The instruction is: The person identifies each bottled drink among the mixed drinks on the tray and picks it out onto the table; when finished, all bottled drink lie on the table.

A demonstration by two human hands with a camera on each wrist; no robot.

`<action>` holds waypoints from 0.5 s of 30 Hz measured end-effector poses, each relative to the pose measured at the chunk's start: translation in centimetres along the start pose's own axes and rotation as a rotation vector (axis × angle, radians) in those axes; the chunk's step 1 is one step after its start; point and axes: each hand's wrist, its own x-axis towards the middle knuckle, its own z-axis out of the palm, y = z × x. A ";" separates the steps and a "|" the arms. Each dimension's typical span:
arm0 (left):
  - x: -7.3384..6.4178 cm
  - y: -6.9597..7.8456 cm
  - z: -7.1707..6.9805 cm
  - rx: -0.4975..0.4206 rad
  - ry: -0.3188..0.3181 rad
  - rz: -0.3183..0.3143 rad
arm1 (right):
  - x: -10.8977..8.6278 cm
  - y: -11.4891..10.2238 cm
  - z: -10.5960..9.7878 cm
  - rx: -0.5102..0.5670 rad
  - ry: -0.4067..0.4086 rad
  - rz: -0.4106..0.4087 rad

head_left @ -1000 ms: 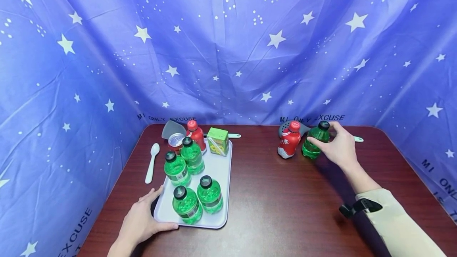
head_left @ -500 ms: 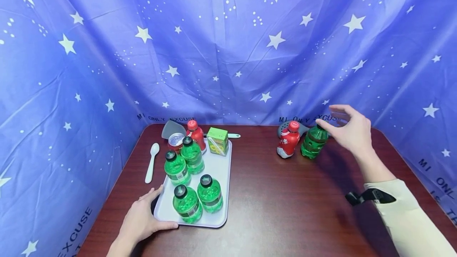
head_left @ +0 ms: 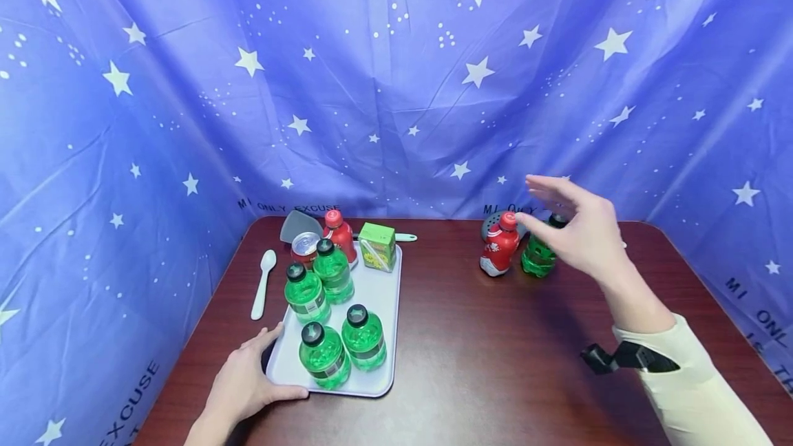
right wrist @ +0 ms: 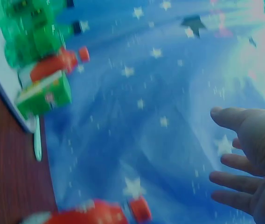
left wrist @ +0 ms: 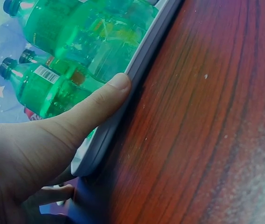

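My left hand (head_left: 241,376) holds the near-left corner of a white tray (head_left: 387,308), its thumb along the front rim and its fingers at the left side. On the tray stand several green soda bottles (head_left: 364,339) with black caps, a red bottle (head_left: 340,234), a red can (head_left: 305,245) and a green juice box (head_left: 377,246). My right hand (head_left: 585,226) is raised at the right, fingers spread, holding nothing. Its thumb overlaps the cap area of a second red bottle (head_left: 500,245) in the head view; contact cannot be told. Another green bottle (head_left: 537,257) stands partly hidden behind this hand.
A white spoon (head_left: 264,284) lies left of the tray. Behind the tray lies a grey spatula (head_left: 300,225), its pale handle (head_left: 405,237) sticking out to the right. A grey slotted utensil (head_left: 492,224) lies behind the right red bottle. A starry blue cloth (head_left: 396,122) surrounds the table.
My right hand has let go of the right green bottle, lifted away from it, then moved left toward the red bottle. The left hand and tray have stayed in place.
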 end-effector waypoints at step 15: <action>-0.1 0.1 0.0 0.014 -0.011 -0.019 | -2.1 -5.1 3.7 0.229 -0.411 -0.288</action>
